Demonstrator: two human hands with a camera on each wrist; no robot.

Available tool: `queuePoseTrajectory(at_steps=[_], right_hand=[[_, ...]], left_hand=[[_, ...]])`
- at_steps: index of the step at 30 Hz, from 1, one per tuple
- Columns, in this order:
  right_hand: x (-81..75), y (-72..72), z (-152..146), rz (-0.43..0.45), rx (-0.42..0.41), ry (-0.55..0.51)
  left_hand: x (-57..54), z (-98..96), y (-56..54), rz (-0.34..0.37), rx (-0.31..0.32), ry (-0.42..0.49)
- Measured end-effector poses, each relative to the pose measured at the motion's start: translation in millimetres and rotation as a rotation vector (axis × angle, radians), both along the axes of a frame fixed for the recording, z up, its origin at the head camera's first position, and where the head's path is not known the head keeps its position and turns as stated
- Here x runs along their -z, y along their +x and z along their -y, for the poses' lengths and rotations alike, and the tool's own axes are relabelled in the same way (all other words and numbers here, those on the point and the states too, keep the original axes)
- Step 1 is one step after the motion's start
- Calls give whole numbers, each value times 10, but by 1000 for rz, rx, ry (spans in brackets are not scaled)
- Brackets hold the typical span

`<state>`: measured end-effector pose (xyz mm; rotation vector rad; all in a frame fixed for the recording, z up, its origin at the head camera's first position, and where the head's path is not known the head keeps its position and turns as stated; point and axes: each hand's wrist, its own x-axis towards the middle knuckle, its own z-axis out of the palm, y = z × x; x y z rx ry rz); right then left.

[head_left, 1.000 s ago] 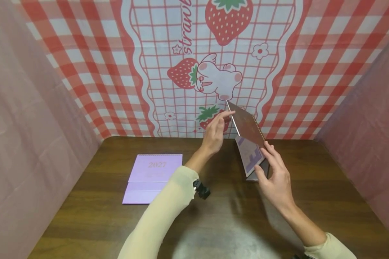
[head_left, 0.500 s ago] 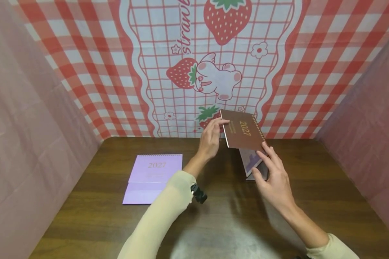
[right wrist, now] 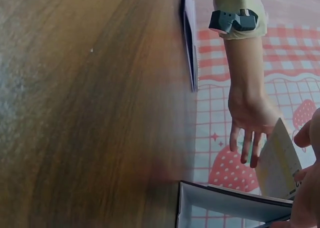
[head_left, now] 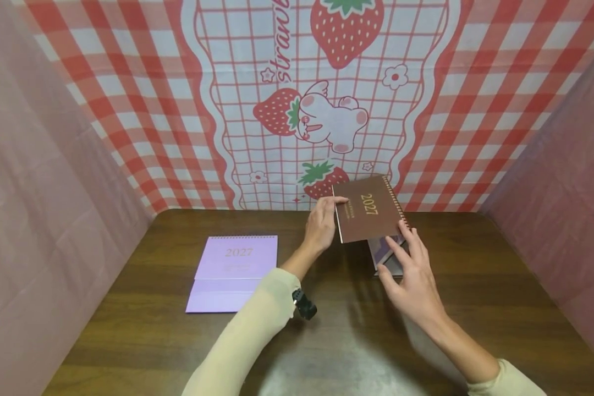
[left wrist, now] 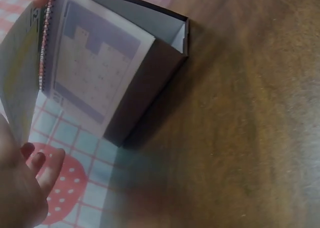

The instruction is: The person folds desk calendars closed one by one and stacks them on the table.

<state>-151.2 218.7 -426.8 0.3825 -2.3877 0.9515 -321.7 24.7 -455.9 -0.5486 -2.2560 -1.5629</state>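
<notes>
A brown desk calendar (head_left: pixel 376 212) with gold "2027" on its cover stands toward the back right. Its spiral binding (head_left: pixel 395 198) runs along the right, and the cover slants out to the left, tilted. Under it, a pale purple month page (left wrist: pixel 95 63) shows on the stand (left wrist: pixel 145 88). My left hand (head_left: pixel 320 224) is at the cover's free edge, one finger lying on the brown face; its other fingers (right wrist: pixel 245 143) hang nearly straight. My right hand (head_left: pixel 416 280) is spread beside the calendar, fingertips at the near end of the binding, thumb low by the stand.
A lilac 2027 desk calendar (head_left: pixel 227 294) lies to the left of my left forearm. The brown wooden table (head_left: pixel 317 352) ends at a strawberry-and-gingham cloth (head_left: pixel 282 154) behind. Pink cloth (head_left: pixel 54 192) hangs at both sides.
The brown cover has swung down and to the left, its gold print now facing up. My left hand has come down with it. My right hand has shifted slightly left and lower.
</notes>
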Motion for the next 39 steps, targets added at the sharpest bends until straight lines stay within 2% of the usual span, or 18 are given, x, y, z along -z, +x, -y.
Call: queuePoseTrajectory(at_steps=[6, 7, 14, 16, 21, 25, 31, 39], right_hand=[[21, 8, 1, 6, 10, 51], [21, 10, 3, 7, 12, 61], [48, 22, -6, 20, 25, 97], [54, 22, -11, 16, 29, 100], [61, 26, -28, 1, 40, 96], [68, 27, -44, -7, 41, 101], [77, 28, -80, -42, 27, 69], [75, 22, -111, -72, 19, 66]], left_hand=[[395, -79, -242, 7, -26, -89], [353, -82, -177, 40, -19, -104], [500, -202, -173, 155, 12, -157], [576, -253, -213, 152, 15, -163], [654, -342, -284, 148, 63, -175], [713, -414, -318, 197, 82, -196], [753, -475, -309, 248, 116, -221], [771, -511, -314, 222, 142, -231]])
